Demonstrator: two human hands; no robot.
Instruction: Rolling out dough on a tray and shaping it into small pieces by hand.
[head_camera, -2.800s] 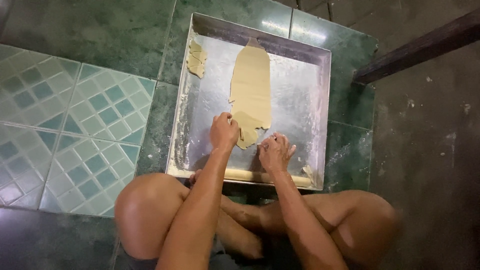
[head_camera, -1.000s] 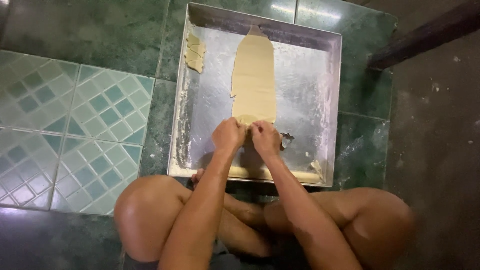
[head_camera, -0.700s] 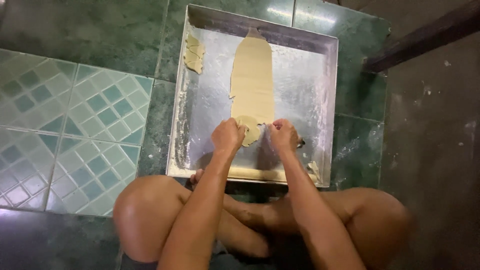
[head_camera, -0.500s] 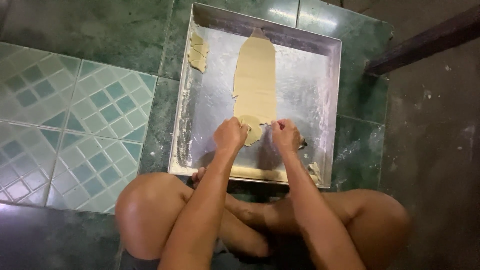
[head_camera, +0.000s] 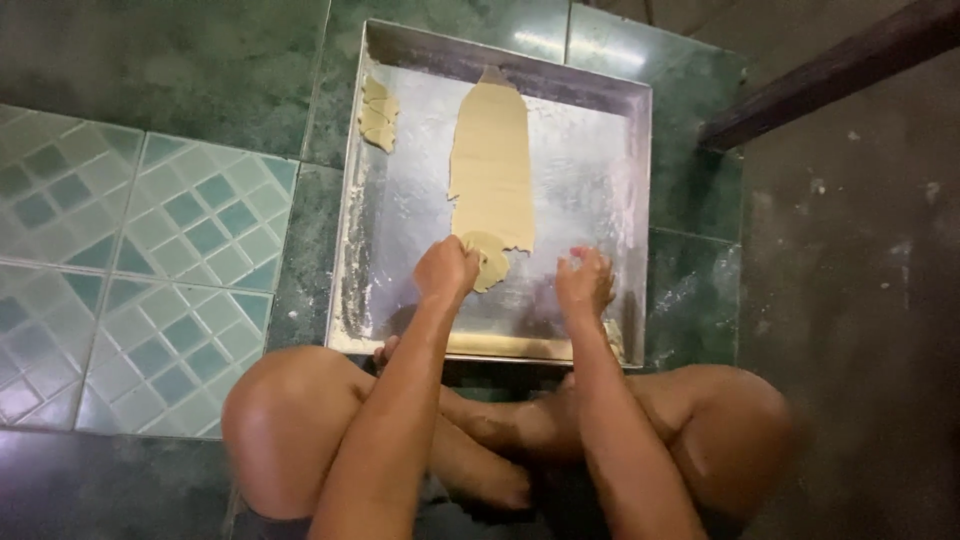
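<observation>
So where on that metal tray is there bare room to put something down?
The tray is bare right of the dough strip, up to its right wall. A narrower bare band lies between strip and dough scraps. The near end is crowded: left hand on dough, right hand beside.

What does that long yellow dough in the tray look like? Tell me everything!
The long dough strip is pale yellow, flat and thin, like rolled pastry. It lies lengthwise in the middle of the floured metal tray, narrowing at the far end. Its near end is ragged, with a rounded cut piece there. The left hand rests on that near end; the right hand is beside it on the tray, not touching the dough.
</observation>
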